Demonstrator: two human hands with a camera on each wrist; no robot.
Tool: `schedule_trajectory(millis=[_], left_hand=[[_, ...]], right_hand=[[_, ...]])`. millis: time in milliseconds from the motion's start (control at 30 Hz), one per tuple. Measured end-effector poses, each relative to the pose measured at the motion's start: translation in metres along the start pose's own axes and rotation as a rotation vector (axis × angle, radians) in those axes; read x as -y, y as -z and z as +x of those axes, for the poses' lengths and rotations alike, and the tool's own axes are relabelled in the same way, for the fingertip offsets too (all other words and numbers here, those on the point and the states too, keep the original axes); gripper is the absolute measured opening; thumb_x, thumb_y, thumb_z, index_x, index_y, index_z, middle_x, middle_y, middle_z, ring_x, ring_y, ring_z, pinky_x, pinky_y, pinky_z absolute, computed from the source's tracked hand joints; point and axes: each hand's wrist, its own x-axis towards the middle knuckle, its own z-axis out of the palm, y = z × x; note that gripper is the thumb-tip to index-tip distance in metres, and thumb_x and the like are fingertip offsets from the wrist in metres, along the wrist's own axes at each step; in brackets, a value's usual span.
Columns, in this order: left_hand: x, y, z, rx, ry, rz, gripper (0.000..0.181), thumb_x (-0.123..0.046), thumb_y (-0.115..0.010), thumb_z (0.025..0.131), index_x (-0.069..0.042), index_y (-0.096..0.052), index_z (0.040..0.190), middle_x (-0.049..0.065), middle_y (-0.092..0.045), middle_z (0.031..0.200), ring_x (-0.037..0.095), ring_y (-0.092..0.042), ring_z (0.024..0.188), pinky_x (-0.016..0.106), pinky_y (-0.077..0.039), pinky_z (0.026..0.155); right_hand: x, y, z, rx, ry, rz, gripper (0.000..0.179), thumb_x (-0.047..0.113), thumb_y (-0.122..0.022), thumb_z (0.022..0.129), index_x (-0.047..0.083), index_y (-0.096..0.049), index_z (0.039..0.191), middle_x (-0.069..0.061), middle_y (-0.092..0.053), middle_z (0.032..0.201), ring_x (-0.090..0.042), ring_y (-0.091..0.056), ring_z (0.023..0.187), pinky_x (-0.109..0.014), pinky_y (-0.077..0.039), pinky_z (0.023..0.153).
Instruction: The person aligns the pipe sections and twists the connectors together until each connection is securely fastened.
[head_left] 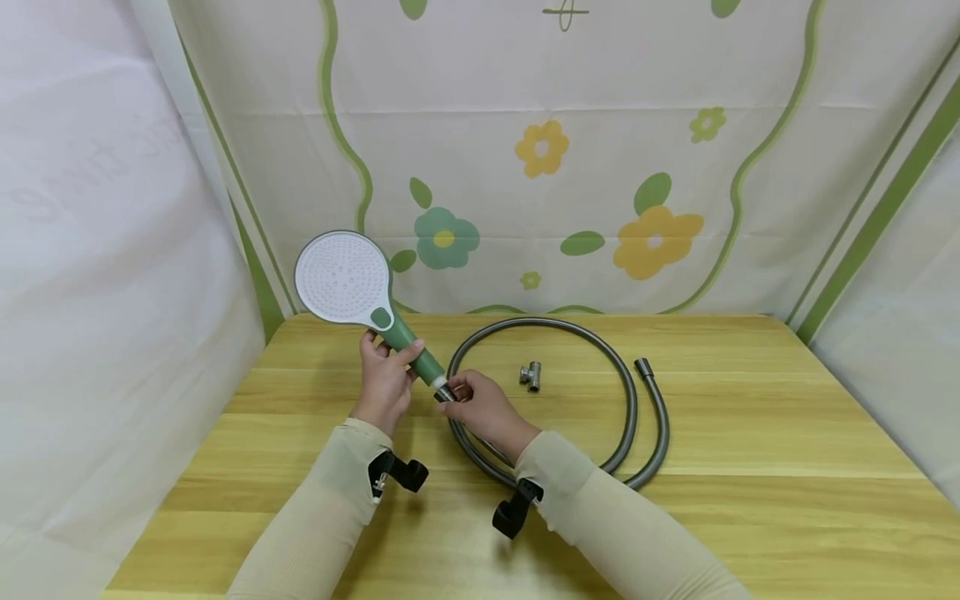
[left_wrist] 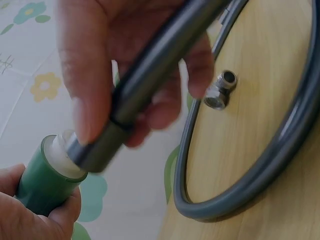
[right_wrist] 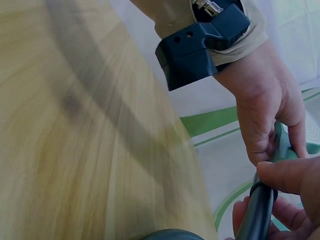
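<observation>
A green shower head [head_left: 342,277] with a round white spray face is held up over the table. My left hand [head_left: 386,375] grips its green handle [left_wrist: 47,185], thumb across the front. The fingers of my right hand [head_left: 487,410] pinch the end nut [left_wrist: 100,150] of a dark grey shower hose [head_left: 633,400]. In the left wrist view that nut sits right at the white threaded end [left_wrist: 62,157] of the handle, slightly tilted to it, with some white showing. From the nut the hose runs back under my right hand and loops over the table.
Inside the hose loop lies a small chrome tee fitting [head_left: 532,376]. The hose's other end [head_left: 643,367] rests on the wooden table [head_left: 750,417] at the right. A flower-printed cloth [head_left: 487,167] hangs behind the table, with white cloth at both sides.
</observation>
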Motion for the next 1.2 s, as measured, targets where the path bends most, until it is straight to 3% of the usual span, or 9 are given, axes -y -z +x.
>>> schedule_trajectory(millis=[300, 1200], left_hand=[[0.0022, 0.0003, -0.0011, 0.005, -0.026, -0.006, 0.083, 0.009, -0.059, 0.091, -0.024, -0.008, 0.149, 0.011, -0.032, 0.143, 0.028, -0.045, 0.120, 0.043, -0.044, 0.096], [0.0026, 0.0005, -0.0026, -0.009, -0.025, 0.004, 0.085, 0.009, -0.059, 0.091, -0.022, -0.006, 0.150, 0.011, -0.032, 0.144, 0.027, -0.046, 0.118, 0.041, -0.045, 0.095]], right_hand=[[-0.0025, -0.0027, -0.0010, -0.015, 0.008, -0.003, 0.026, 0.011, -0.066, 0.092, 0.001, -0.059, 0.115, -0.009, -0.059, 0.094, -0.018, -0.054, 0.081, -0.028, -0.047, 0.069], [0.0029, -0.0013, -0.0012, -0.049, 0.005, 0.002, 0.029, 0.014, -0.065, 0.093, 0.001, -0.060, 0.118, -0.009, -0.059, 0.098, -0.018, -0.053, 0.082, -0.028, -0.046, 0.068]])
